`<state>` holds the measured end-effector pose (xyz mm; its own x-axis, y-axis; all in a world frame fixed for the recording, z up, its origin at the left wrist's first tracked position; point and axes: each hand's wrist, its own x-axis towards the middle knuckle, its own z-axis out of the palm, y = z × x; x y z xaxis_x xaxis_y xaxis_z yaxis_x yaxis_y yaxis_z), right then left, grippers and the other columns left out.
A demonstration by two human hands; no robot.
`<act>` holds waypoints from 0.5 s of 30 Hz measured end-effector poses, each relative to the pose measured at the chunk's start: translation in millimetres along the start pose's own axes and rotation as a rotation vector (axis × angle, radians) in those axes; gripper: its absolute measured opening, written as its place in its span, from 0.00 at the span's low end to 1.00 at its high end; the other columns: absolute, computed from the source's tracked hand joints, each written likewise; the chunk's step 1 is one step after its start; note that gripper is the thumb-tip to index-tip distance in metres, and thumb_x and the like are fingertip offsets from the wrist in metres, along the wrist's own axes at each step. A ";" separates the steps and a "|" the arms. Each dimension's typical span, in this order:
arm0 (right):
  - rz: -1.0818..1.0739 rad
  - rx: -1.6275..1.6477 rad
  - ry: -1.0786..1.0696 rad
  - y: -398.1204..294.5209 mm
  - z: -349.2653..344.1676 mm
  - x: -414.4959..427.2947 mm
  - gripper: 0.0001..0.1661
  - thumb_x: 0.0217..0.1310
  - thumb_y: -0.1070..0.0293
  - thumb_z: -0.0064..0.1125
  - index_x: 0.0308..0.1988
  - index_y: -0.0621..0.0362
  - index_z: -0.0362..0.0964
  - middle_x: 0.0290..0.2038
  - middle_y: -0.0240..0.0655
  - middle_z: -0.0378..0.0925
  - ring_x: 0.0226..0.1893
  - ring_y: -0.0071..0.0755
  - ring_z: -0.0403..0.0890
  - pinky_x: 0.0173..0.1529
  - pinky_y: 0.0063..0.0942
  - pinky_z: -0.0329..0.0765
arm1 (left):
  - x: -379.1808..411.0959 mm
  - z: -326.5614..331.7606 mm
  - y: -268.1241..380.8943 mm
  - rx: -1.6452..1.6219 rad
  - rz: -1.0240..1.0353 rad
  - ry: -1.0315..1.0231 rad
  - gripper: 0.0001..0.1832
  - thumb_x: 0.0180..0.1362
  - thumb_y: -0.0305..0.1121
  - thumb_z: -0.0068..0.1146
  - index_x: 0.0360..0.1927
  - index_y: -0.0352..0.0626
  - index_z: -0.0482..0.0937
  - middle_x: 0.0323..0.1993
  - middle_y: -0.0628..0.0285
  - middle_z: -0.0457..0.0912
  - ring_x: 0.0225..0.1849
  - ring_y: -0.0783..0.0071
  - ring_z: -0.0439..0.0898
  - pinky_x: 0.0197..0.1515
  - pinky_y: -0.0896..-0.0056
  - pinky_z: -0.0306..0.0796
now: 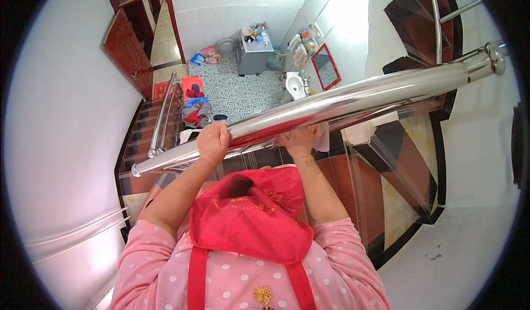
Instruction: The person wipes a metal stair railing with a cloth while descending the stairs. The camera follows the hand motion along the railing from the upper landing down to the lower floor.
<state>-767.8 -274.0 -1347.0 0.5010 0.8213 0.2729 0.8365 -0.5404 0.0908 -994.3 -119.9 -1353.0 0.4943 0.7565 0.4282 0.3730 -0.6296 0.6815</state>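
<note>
A thick, shiny metal handrail (352, 96) runs slantwise across the view in front of me, rising to the right. My left hand (213, 143) is wrapped around its lower left part. My right hand (301, 140) reaches beneath the rail, with a pale, thin cloth (322, 138) in it. The rail partly hides the fingers of that hand, and the cloth's edge hangs out beside it. Below the handrail, a thinner metal bar (258, 146) of the railing runs close to my right hand.
Tiled stairs (356, 185) turn around me on the right, and more steps (145, 123) descend at the left. Beyond the railing lies a lower tiled floor (236, 94) with a pile of clothes (196, 111), a grey cabinet (255, 59) and a white washbasin (295, 85).
</note>
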 end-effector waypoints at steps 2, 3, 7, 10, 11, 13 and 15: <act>-0.036 0.085 -0.094 -25.0 4.8 -2.8 0.35 0.42 0.45 0.63 0.53 0.45 0.72 0.56 0.36 0.70 0.61 0.48 0.61 0.62 0.55 0.51 | 0.6 -0.5 0.8 -0.010 0.001 -0.014 0.18 0.64 0.42 0.39 0.30 0.43 0.77 0.26 0.53 0.78 0.32 0.48 0.76 0.35 0.51 0.69; -0.053 0.125 -0.141 -35.4 6.3 -4.8 0.38 0.42 0.47 0.64 0.56 0.43 0.70 0.60 0.36 0.67 0.64 0.46 0.58 0.64 0.54 0.49 | 2.1 -2.5 3.5 -0.023 -0.007 -0.035 0.18 0.64 0.42 0.39 0.29 0.43 0.77 0.26 0.52 0.78 0.31 0.47 0.76 0.35 0.51 0.69; -0.267 0.058 -0.119 -54.6 37.7 -17.7 0.40 0.39 0.48 0.66 0.56 0.41 0.69 0.62 0.34 0.64 0.65 0.42 0.57 0.64 0.52 0.50 | 2.7 -3.2 5.1 -0.032 -0.002 -0.035 0.18 0.64 0.43 0.38 0.29 0.43 0.76 0.26 0.52 0.77 0.31 0.47 0.76 0.34 0.50 0.68; -0.457 -0.042 -0.055 -45.7 25.7 -16.8 0.40 0.36 0.46 0.68 0.54 0.39 0.72 0.58 0.34 0.69 0.63 0.42 0.60 0.63 0.51 0.54 | 2.3 -2.1 2.1 -0.042 0.011 -0.044 0.19 0.64 0.43 0.38 0.28 0.43 0.76 0.26 0.52 0.77 0.31 0.46 0.75 0.34 0.49 0.68; -0.353 -0.022 -0.184 -40.5 6.8 -10.4 0.38 0.36 0.44 0.68 0.52 0.39 0.73 0.55 0.35 0.71 0.61 0.42 0.63 0.62 0.51 0.55 | 2.1 -3.2 2.1 -0.046 0.006 -0.051 0.19 0.64 0.43 0.38 0.28 0.43 0.75 0.26 0.51 0.77 0.31 0.46 0.75 0.34 0.49 0.68; -0.136 0.020 -0.430 -36.9 -78.9 14.9 0.35 0.36 0.41 0.68 0.48 0.40 0.77 0.49 0.36 0.76 0.57 0.44 0.68 0.60 0.50 0.58 | 2.4 -4.6 5.3 -0.052 0.004 -0.063 0.19 0.65 0.43 0.37 0.28 0.43 0.75 0.26 0.51 0.77 0.31 0.46 0.75 0.34 0.49 0.68; -0.284 -0.144 -0.078 24.7 -69.2 12.1 0.29 0.40 0.39 0.65 0.43 0.41 0.80 0.43 0.37 0.80 0.50 0.45 0.74 0.56 0.49 0.62 | 3.4 -3.4 6.7 -0.066 0.035 -0.019 0.19 0.64 0.43 0.38 0.27 0.43 0.75 0.25 0.51 0.76 0.30 0.45 0.75 0.34 0.48 0.67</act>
<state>-756.5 -290.0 -1275.2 0.2727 0.9514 0.1434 0.9081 -0.3037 0.2884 -992.8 -120.9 -1345.0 0.5212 0.7302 0.4418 0.3032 -0.6423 0.7039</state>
